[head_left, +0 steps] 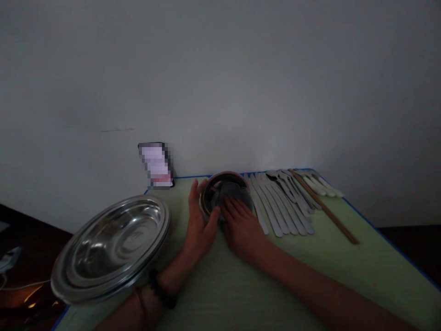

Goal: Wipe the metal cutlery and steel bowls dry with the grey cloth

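A small round metal bowl [223, 174] sits near the back edge of the table, tilted a little towards me. My left hand [200, 225] holds its left side, with the thumb at the near rim and the fingers along the outside. Inside the bowl lies a dark grey cloth [237, 191]. My right hand [243, 230] presses on this cloth with its fingers close together and nearly straight; the fingertips are partly lost in the dark interior. Just right of the bowl is a row of metal knives [280, 214], their handles pointing towards me.
Large stacked metal basins [113, 248] stand at the left table edge. A phone [156, 163] leans on the wall behind. Right of the knives lie forks and spoons [292, 184], wooden chopsticks [330, 214] and white spoons [319, 184]. The green table [365, 276] has a blue edge.
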Demonstrator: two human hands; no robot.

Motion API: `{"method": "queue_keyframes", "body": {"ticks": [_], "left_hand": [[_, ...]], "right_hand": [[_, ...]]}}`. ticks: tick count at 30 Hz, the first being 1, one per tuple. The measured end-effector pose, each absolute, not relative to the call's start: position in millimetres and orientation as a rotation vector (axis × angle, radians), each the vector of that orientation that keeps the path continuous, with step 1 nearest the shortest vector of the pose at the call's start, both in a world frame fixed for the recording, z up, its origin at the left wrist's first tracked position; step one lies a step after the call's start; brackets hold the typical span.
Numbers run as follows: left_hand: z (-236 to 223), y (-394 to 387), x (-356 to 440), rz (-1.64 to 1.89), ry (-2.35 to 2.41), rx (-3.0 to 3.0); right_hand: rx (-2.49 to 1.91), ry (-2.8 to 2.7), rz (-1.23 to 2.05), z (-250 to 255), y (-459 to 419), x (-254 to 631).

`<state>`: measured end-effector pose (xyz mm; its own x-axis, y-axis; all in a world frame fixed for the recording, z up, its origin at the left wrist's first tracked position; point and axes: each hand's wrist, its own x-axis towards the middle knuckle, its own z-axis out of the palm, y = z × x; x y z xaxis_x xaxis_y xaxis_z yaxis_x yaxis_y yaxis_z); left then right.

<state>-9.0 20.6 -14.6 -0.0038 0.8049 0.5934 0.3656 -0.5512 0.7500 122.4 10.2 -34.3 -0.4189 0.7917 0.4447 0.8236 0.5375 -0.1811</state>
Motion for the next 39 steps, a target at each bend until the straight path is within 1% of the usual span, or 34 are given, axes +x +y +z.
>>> {"method": "queue_keyframes", "body": {"ticks": [8,16,20,24,28,39], "left_hand": [[-27,15,-9,1.543,1.308,1.942],[-37,-1,1,1.443,1.239,1.604],[-31,12,-2,1.519,1.228,1.572],[-23,23,-6,1.576,1.187,1.666],[-21,24,-5,1.604,1.18,1.713],[-13,10,0,1.561,1.103,1.251]], "right_hand": [[-1.347,-2.297,-0.093,-35,10,123],[-1.427,-2.265,-0.056,-36,12,125],[-1.376,-2.28,-0.054,-35,11,124],[-1.272,-2.313,-0.042,-34,11,124],[-1.262,-2.305,-0.047,-34,10,123],[-1.35,-2.281,-0.03,-35,9,123]]}}
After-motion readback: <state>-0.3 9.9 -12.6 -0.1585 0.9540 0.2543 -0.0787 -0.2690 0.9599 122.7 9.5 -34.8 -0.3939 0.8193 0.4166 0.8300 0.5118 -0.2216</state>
